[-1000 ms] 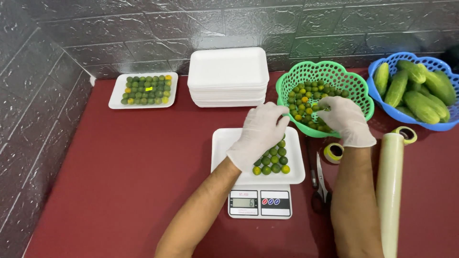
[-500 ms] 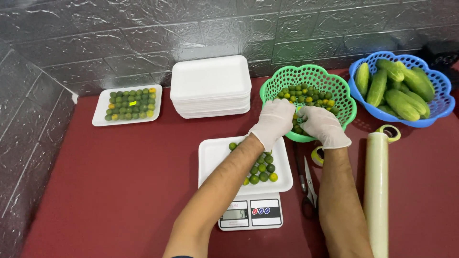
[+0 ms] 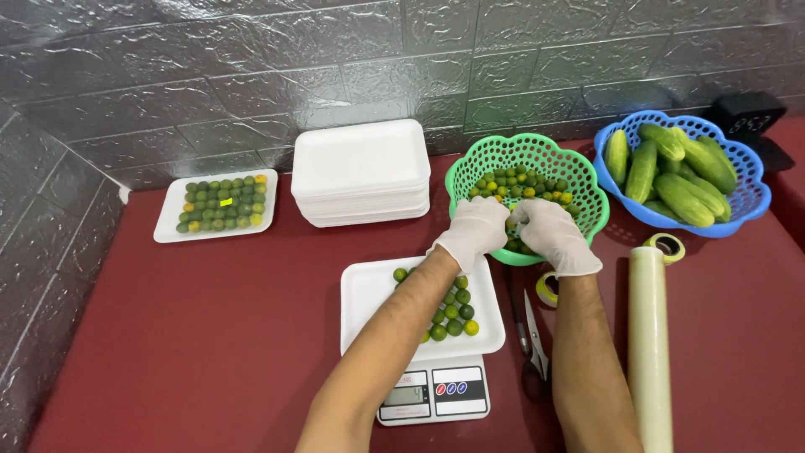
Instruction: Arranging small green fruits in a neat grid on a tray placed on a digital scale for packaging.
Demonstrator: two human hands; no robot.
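Both my hands wear white gloves and reach into a green plastic basket (image 3: 470,172) full of small green and yellow limes (image 3: 520,183). My left hand (image 3: 475,231) and my right hand (image 3: 548,235) are cupped close together over the fruit at the basket's near side; whether either holds any limes is hidden. Below my left forearm a white foam tray (image 3: 369,294) with several limes (image 3: 453,312) rests on a small white digital scale (image 3: 432,393).
A stack of white foam trays (image 3: 360,172) and a filled tray of limes (image 3: 216,205) stand by the wall. A blue basket of cucumbers (image 3: 746,197) is at right. Scissors (image 3: 530,344), a cling film roll (image 3: 650,344) and a tape roll (image 3: 667,245) lie on the red table.
My left hand has moved from above the tray on the scale up into the green basket beside my right hand. The camera view has shifted slightly.
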